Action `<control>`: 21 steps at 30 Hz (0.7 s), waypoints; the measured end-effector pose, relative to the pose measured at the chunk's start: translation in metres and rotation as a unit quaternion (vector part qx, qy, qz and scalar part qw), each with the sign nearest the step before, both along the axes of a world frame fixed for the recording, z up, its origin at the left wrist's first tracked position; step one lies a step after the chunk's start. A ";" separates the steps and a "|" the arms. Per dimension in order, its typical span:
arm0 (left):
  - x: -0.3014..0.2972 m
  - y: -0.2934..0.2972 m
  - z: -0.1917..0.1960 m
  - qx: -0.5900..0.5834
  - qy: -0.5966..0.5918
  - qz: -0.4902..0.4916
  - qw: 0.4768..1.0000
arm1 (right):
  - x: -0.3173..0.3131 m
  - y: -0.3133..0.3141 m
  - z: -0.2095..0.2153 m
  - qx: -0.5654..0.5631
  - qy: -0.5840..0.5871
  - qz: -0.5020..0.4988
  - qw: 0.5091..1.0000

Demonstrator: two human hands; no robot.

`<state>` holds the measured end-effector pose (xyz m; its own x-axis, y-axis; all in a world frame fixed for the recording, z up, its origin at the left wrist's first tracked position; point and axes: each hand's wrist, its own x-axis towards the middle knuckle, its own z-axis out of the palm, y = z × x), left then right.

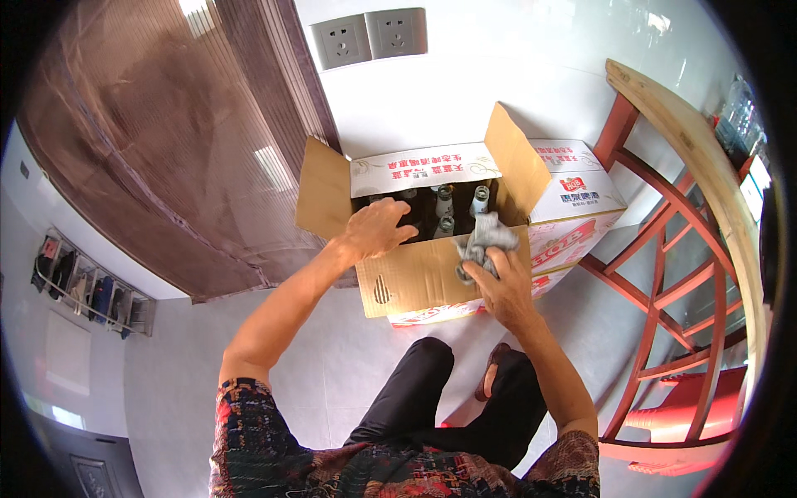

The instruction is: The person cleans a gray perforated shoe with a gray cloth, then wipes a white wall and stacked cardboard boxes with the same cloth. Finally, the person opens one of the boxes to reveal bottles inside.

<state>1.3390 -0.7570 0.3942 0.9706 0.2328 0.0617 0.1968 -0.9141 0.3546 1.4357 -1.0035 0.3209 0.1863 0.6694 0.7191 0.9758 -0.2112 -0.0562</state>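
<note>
In front of me stands an open cardboard carton (440, 270) with its flaps folded outward. Inside, several glass bottles stand upright, among them a bottle (480, 200) at the right and another bottle (445, 201) near the middle. My left hand (378, 228) reaches over the carton's left side, fingers curved and apart, close to the bottles. Whether its fingertips touch one is hidden. A crumpled grey cloth (486, 241) is gripped in my right hand (502, 286), above the right part of the front flap and beside the bottles.
Closed printed cartons (573, 195) are stacked to the right. Beyond them stands a red wooden frame with a pale wood top (672, 116). A brown curtain (158, 158) hangs at the left, wall sockets (369, 37) sit behind, and a rack (91, 282) is far left.
</note>
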 end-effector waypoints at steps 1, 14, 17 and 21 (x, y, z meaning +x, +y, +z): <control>0.010 0.005 -0.007 -0.015 -0.003 -0.024 1.000 | -0.002 -0.005 -0.002 -0.015 0.013 0.004 1.000; 0.093 0.006 -0.076 -0.318 0.121 -0.147 0.929 | -0.001 -0.036 -0.012 -0.081 0.174 -0.058 0.980; 0.105 0.011 -0.098 -0.337 0.141 -0.141 0.920 | -0.004 -0.035 -0.012 -0.039 0.219 -0.045 0.974; 0.117 0.009 -0.109 -0.274 0.163 -0.129 0.939 | -0.002 -0.034 -0.017 -0.019 0.239 -0.048 0.970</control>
